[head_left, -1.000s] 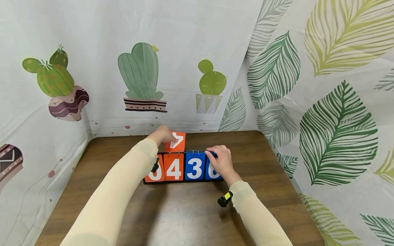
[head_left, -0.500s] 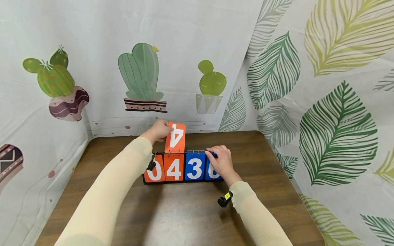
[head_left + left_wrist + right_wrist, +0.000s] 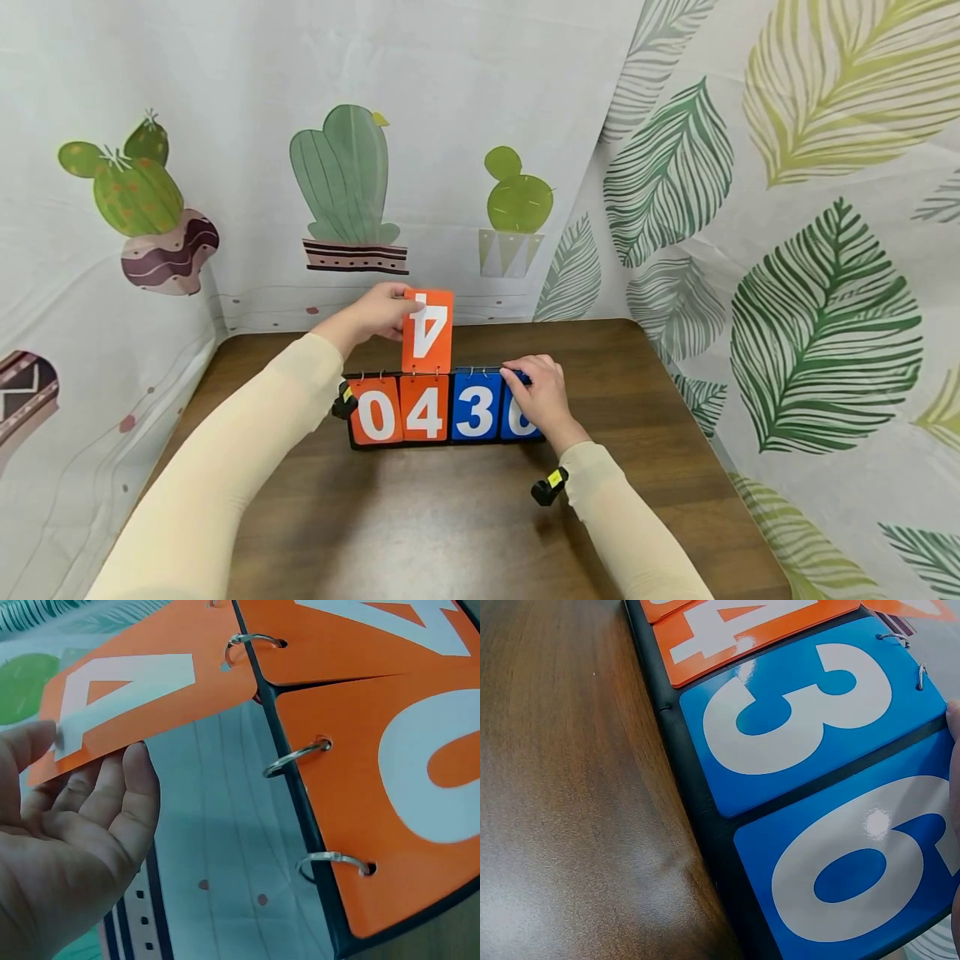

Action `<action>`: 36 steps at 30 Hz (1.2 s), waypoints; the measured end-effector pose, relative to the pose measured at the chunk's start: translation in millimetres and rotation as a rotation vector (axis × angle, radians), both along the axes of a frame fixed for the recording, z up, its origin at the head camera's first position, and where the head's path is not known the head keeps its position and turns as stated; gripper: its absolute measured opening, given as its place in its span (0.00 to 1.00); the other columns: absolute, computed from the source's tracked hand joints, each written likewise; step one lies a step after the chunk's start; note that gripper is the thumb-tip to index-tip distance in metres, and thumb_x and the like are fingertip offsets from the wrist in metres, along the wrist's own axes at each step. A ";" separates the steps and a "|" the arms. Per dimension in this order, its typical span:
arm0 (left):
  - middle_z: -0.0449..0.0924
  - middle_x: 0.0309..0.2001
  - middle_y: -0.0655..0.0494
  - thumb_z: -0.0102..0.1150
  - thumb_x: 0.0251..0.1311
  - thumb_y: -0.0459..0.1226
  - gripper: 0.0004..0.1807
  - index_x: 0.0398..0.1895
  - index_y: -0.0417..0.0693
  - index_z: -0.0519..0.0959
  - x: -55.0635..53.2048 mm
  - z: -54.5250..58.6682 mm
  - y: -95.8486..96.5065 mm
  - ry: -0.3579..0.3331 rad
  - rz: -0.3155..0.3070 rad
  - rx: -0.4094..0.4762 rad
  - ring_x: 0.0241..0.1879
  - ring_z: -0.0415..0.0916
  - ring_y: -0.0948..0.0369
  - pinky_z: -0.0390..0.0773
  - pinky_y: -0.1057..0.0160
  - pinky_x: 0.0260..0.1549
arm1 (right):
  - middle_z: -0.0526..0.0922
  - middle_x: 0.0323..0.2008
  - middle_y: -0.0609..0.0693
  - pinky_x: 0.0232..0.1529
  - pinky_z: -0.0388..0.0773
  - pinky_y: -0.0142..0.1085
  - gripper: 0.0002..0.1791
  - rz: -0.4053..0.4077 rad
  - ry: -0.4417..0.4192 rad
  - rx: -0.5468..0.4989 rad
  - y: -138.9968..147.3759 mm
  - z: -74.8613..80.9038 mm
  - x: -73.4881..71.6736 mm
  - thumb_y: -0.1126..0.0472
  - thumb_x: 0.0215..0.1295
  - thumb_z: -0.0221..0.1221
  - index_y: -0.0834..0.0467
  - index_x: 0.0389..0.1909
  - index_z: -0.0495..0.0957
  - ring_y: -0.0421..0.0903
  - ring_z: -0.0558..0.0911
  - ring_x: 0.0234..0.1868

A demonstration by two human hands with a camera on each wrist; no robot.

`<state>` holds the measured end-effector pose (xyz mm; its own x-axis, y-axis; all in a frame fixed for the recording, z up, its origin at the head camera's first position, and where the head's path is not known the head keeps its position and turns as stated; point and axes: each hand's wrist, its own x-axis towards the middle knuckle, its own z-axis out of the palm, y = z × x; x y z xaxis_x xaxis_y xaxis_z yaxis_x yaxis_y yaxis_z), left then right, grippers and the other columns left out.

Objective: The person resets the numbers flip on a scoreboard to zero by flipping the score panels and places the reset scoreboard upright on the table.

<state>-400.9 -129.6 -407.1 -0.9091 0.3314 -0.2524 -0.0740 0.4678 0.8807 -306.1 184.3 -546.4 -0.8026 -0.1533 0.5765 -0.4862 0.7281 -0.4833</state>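
A flip scoreboard (image 3: 684,750) stands tilted on the table, black-backed with metal rings along its top. Its front reads 0 and 4 on orange cards, then 3 and 6 on blue cards. My left hand (image 3: 378,312) pinches the side edge of a raised orange number card (image 3: 438,352), which shows an upside-down 4. In the left wrist view, the thumb lies on the face of that card (image 3: 161,682) and the fingers are behind it. My right hand (image 3: 543,390) grips the scoreboard's upper right corner, partly covering the blue 6 card (image 3: 907,915); its far fingers are hidden.
The scoreboard sits toward the back of a brown wooden table (image 3: 420,517). Behind it hangs a white curtain (image 3: 442,100) printed with cacti. A leaf-patterned curtain (image 3: 675,333) borders the right side.
My left hand has moved up and left, lifting the orange 4 card from leaning back to standing upright above the rings. The orange 0 card is now uncovered. My right hand has stayed put.
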 end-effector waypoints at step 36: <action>0.87 0.56 0.58 0.57 0.72 0.36 0.18 0.60 0.58 0.84 139.0 -11.3 -5.4 0.629 -0.509 -0.428 0.46 0.81 0.59 0.83 0.57 0.49 | 0.90 0.46 0.46 0.52 0.70 0.48 0.15 -0.005 -0.016 0.002 0.5 -0.9 -1.3 0.46 0.74 0.61 0.50 0.48 0.88 0.48 0.79 0.52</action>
<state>-261.9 -135.0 -418.3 -0.6902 0.7221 0.0466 0.6654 0.6082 0.4328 -307.4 184.8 -547.3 -0.8126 -0.1503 0.5631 -0.4748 0.7311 -0.4900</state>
